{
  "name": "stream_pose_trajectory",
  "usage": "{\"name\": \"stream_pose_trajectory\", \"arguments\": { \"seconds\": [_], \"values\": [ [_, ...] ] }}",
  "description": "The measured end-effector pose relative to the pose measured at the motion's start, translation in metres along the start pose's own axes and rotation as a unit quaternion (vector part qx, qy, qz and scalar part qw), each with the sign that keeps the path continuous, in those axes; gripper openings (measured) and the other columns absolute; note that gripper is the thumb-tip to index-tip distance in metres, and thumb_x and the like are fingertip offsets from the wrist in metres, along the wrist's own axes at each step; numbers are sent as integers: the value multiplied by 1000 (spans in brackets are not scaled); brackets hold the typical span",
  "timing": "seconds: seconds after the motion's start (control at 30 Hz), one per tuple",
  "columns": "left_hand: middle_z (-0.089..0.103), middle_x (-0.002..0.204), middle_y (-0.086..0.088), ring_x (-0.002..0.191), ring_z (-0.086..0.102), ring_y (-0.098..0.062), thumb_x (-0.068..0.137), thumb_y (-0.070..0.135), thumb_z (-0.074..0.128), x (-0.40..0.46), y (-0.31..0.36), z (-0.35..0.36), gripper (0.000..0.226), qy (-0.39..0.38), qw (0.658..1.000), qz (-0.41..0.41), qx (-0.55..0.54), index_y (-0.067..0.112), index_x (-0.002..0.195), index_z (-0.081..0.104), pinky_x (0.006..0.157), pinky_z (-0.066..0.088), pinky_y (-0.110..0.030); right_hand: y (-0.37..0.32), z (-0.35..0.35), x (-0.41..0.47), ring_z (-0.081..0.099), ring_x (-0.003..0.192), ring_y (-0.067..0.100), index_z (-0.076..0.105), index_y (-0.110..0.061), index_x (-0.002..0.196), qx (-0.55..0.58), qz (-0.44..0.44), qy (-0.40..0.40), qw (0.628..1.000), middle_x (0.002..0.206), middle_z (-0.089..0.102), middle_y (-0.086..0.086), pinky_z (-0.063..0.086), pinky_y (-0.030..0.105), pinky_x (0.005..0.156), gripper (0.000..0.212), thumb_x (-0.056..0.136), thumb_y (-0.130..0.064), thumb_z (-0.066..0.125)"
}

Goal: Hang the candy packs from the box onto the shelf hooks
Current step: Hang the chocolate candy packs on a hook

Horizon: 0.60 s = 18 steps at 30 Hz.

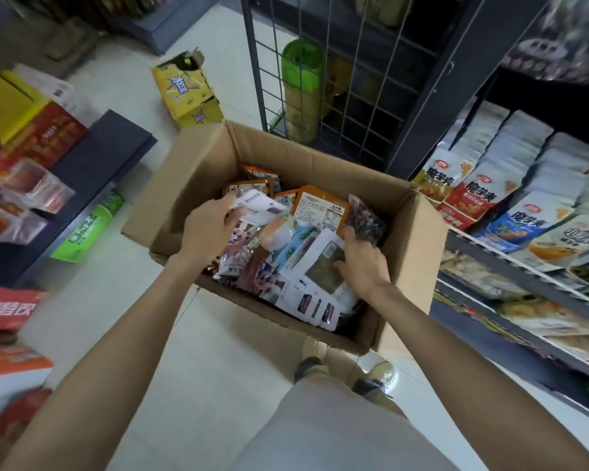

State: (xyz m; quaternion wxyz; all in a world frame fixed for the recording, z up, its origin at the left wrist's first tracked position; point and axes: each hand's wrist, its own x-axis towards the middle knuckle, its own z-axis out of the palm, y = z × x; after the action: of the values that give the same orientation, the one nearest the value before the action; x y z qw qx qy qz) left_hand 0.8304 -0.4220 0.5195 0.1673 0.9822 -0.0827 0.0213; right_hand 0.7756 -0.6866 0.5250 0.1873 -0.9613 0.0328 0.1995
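An open cardboard box [198,171] stands on the floor in front of me, filled with several candy packs. My left hand [208,229] reaches into its left side and grips a white pack [262,210] by its edge. My right hand [361,263] is curled over a white pack with a clear window [317,263] near the box's right side, thumb on its face. Orange packs [320,209] lie toward the far end, and a dark speckled pack [368,219] leans beside my right fingers.
A shelf unit [510,266] on the right holds rows of snack bags [473,195]. A wire grid panel [337,79] stands behind the box, with a green bin [301,86] beyond it. A yellow carton [187,93] sits on the floor; stacked boxes [31,147] line the left.
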Motion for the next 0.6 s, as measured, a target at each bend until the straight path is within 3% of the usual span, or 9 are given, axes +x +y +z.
{"name": "stream_pose_trajectory", "arguments": {
  "seconds": [0.13,0.27,0.33,0.4,0.5,0.53,0.6],
  "values": [
    [70,107,-15,93,64,-40,98,31,50,-4,9,-16,28,46,991,-91,-85,9,116,54,80,51,-48,3,-31,-7,64,97,34,50,-13,121,131,9,129,983,107,69,10,47,33,77,33,90,-15,64],
    [68,109,3,102,64,-18,96,25,55,-9,42,-32,18,77,936,-173,-297,16,111,60,91,51,-41,15,-64,-28,64,73,5,43,-20,127,307,23,214,927,84,68,-10,47,13,67,48,87,-14,69],
    [67,108,5,101,63,-11,95,23,58,-13,63,-34,16,76,895,-182,-400,21,111,60,95,50,-42,25,-75,-37,68,76,7,41,-33,126,404,30,224,887,78,69,-10,58,32,70,54,86,-13,71],
    [69,111,5,104,65,-14,93,28,61,-17,81,-34,15,64,866,-178,-463,30,108,61,94,51,-46,27,-84,-44,70,76,10,44,-29,128,514,44,178,838,72,71,-7,56,33,61,52,88,-7,68],
    [70,110,7,102,66,-9,92,31,60,-20,110,-40,22,51,845,-140,-514,26,114,61,87,56,-35,25,-96,-53,71,76,11,48,-26,126,546,37,147,824,74,73,-4,53,24,56,47,89,-4,65],
    [69,108,12,99,66,-2,93,28,59,-22,119,-44,23,57,858,-102,-501,21,115,60,81,56,-25,25,-97,-54,71,77,14,51,-26,122,559,41,137,816,79,73,-1,54,24,56,42,90,-3,64],
    [64,104,21,93,63,11,92,25,57,-25,131,-47,20,70,900,9,-430,18,111,60,73,51,-11,24,-99,-55,70,83,21,59,-21,110,627,69,114,767,99,71,11,56,26,62,29,92,2,57]
  ]
}}
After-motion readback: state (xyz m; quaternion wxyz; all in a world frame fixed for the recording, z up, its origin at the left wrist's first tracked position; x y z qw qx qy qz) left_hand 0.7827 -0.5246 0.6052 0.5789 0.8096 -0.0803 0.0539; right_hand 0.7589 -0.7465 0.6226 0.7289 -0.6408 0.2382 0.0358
